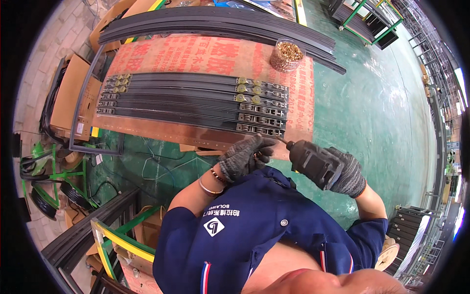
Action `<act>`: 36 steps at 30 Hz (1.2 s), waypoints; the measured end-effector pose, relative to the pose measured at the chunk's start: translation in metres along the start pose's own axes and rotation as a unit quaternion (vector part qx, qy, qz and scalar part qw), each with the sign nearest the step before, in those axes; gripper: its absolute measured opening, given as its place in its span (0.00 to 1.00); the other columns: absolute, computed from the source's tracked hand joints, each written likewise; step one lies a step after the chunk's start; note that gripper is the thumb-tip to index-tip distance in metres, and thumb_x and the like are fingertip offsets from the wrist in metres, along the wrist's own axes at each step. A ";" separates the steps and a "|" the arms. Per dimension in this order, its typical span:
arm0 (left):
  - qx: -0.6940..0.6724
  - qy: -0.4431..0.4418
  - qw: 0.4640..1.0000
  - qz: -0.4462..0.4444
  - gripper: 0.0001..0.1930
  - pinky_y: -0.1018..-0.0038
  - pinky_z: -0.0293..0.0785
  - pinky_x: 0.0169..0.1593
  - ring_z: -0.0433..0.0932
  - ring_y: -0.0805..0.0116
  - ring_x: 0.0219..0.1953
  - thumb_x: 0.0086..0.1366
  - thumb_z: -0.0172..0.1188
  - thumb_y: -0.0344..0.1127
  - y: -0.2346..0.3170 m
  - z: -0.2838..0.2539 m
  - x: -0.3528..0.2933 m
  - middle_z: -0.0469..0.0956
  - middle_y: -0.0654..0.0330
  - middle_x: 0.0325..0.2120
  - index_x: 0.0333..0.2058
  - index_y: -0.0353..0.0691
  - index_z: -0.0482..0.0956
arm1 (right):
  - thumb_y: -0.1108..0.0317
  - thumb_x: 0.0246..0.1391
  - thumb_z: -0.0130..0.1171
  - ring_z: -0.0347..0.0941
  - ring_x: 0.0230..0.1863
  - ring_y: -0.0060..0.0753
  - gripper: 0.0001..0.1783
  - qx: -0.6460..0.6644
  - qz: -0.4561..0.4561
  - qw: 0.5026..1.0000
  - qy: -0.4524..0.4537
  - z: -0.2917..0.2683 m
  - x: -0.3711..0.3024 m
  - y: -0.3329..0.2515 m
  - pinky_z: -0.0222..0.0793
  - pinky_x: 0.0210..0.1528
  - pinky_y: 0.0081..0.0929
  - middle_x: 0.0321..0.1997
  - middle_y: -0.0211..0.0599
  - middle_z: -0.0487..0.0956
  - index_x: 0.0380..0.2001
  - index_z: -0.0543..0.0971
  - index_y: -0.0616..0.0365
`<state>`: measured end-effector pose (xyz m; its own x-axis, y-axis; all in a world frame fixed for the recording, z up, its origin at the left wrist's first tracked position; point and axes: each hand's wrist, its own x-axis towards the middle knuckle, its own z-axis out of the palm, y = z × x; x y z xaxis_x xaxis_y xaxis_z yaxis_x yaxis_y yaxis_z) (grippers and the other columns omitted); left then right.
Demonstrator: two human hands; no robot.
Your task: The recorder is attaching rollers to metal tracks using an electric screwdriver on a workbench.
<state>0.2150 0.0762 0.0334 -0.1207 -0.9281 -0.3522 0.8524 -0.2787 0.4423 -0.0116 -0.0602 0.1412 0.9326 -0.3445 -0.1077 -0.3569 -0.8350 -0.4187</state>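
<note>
My right hand (348,174), in a grey knit glove, grips a black power screwdriver (313,161). Its thin bit points left, toward the near right end of the dark metal profiles (186,103). Close by the bit's tip is my gloved left hand (245,158), fingers curled, with small brass-coloured screws showing between them. Several profiles lie side by side across the table, bearing metal roller fittings (259,119) at their ends. Yellowish round pieces (242,88) sit on the farther fittings. What the bit touches is hard to make out.
A clear tub of brass-coloured screws (287,55) stands at the table's far right corner. Long dark profiles (215,24) lie along the far edge. Cardboard boxes (76,93) and a dark frame (83,117) are at left. A green-yellow stand (117,240) is at lower left.
</note>
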 end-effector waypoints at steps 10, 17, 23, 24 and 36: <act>0.059 0.112 0.969 0.210 0.11 0.84 0.53 0.18 0.57 0.83 0.14 0.63 0.46 0.36 0.022 -0.053 -0.036 0.62 0.70 0.13 0.35 0.35 0.73 | 0.60 0.36 0.62 0.73 0.27 0.46 0.19 -0.008 0.113 0.990 -0.085 -0.003 0.045 0.002 0.69 0.30 0.32 0.26 0.42 0.76 0.33 0.75 0.56; 0.071 0.191 0.954 0.219 0.11 0.84 0.50 0.16 0.55 0.82 0.12 0.63 0.47 0.34 0.028 -0.060 -0.042 0.61 0.71 0.11 0.35 0.33 0.73 | 0.58 0.36 0.64 0.74 0.27 0.44 0.19 0.030 0.127 0.984 -0.122 -0.007 0.077 -0.014 0.70 0.31 0.30 0.25 0.42 0.77 0.33 0.76 0.56; 0.086 0.214 0.948 0.219 0.10 0.84 0.50 0.15 0.55 0.83 0.11 0.61 0.49 0.35 0.033 -0.062 -0.043 0.62 0.71 0.11 0.33 0.34 0.74 | 0.59 0.36 0.64 0.74 0.28 0.45 0.20 -0.042 0.174 0.967 -0.183 -0.009 0.091 -0.025 0.70 0.31 0.29 0.26 0.43 0.77 0.34 0.76 0.57; 0.084 0.207 0.951 0.215 0.10 0.84 0.49 0.15 0.55 0.83 0.11 0.61 0.49 0.35 0.035 -0.063 -0.044 0.62 0.71 0.10 0.33 0.35 0.75 | 0.59 0.36 0.63 0.74 0.27 0.45 0.20 -0.035 0.170 0.968 -0.179 -0.007 0.091 -0.024 0.70 0.31 0.29 0.25 0.43 0.77 0.34 0.76 0.57; 0.151 0.222 0.947 0.175 0.10 0.84 0.49 0.16 0.55 0.83 0.12 0.62 0.49 0.37 0.044 -0.067 -0.045 0.63 0.70 0.10 0.32 0.36 0.75 | 0.58 0.36 0.63 0.73 0.26 0.46 0.19 -0.040 0.172 0.969 -0.173 -0.001 0.100 -0.028 0.70 0.30 0.31 0.24 0.44 0.76 0.32 0.76 0.57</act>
<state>0.2922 0.1217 0.0138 0.4266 -0.7996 -0.4226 0.6073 -0.0929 0.7890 0.0915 -0.0716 0.1433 0.7145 -0.4554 -0.5312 -0.6406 -0.7311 -0.2348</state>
